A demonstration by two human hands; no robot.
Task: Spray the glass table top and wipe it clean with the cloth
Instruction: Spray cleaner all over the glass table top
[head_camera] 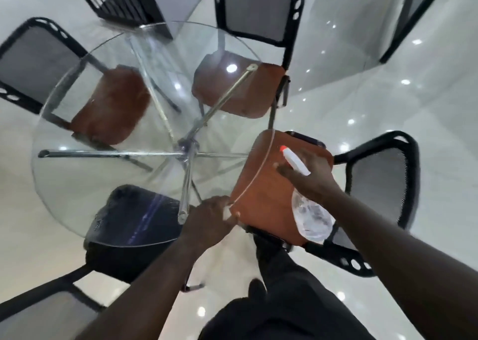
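Round glass desk (77, 189) seen from above. Left hand (209, 220) at near edge, closed over small white cloth (227, 211). Right hand (307, 177) grips spray bottle (310, 218) beyond near-right edge. Aim nozzle inward, mist evenly, wipe overlapping passes.

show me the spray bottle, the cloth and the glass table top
spray bottle (311, 217), head view, clear lower body
cloth (227, 212), head view, white bit showing under the left hand
glass table top (77, 184), head view, bare glass near left rim
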